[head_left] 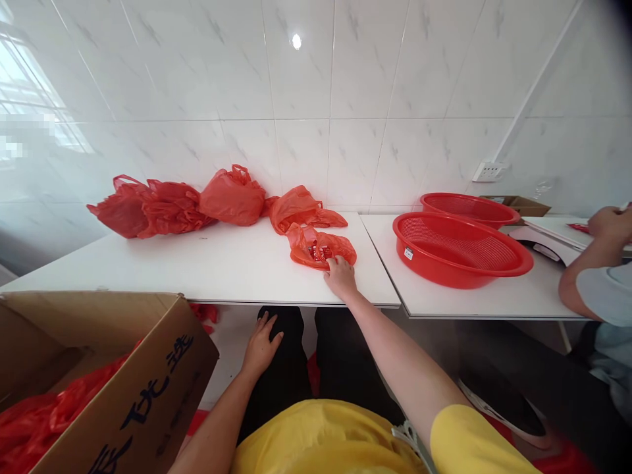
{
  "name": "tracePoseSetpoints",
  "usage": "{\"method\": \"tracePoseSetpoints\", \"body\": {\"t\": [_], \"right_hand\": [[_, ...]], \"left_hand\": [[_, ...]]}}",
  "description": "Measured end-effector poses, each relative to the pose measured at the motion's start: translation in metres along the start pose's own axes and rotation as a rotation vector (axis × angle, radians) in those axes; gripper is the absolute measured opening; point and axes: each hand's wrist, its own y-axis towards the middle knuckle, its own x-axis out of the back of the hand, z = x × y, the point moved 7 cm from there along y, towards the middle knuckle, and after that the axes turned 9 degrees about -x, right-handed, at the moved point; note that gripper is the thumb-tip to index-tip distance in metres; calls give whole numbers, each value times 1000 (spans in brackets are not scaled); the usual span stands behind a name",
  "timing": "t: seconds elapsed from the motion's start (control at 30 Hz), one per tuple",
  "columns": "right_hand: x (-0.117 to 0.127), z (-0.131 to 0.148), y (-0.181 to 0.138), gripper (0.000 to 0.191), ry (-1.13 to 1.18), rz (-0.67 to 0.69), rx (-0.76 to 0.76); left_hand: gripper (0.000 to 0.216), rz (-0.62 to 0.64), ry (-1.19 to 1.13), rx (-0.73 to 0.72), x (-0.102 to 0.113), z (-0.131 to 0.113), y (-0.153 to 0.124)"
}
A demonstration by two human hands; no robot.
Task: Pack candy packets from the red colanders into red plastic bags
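My right hand (342,278) reaches onto the white table, its fingers curled at the front of a red plastic bag (347,245). Inside the bag's opening lie small red packets (320,252) with pale print. My fingertips are at these packets and the bag's edge; what they pinch, if anything, is hidden. My left hand (261,343) rests on my left thigh with its fingers spread, holding nothing. Just behind the opened bag sits another red plastic bag (296,209), loosely crumpled.
Several tied red bags (234,195) line the wall. A cardboard box (162,388) with red bags (64,411) in it stands at left. Red plastic baskets (461,273) occupy the right table. A co-worker's hand (611,224) is at far right, near a white scale-like device (548,242).
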Motion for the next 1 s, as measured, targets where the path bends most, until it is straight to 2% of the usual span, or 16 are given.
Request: {"method": "tracePoseSetpoints", "body": {"t": [0.3, 0.4, 0.47, 0.53, 0.57, 0.63, 0.73, 0.8, 0.9, 1.0], "right_hand": [[-2, -1, 0, 36, 42, -3, -13], [-1, -3, 3, 26, 84, -9, -34], [0, -7, 8, 16, 119, -4, -61], [1, -12, 17, 8, 160, 5, -86], [3, -15, 23, 8, 181, 10, -92], [9, -18, 35, 9, 224, 21, -82], [21, -14, 52, 14, 279, 39, -11], [25, -8, 60, 13, 330, 70, 67], [8, -4, 66, 14, 319, 141, 248], [-23, -19, 74, 21, 276, 85, 364]], "left_hand": [[51, 24, -26, 7, -7, -5, 4], [61, 148, -57, 71, 2, -18, 8], [56, 338, -227, 76, 14, -40, 13], [48, 530, -629, 11, 31, -78, 24], [47, 548, -811, -15, 45, -94, 35], [43, 392, -950, -51, 74, -109, 71], [40, 75, -744, 20, 91, -96, 131], [41, -101, -619, 105, 86, -80, 168], [46, -291, -622, 125, 71, -66, 221], [52, -319, -619, -2, 59, -67, 266]]}}
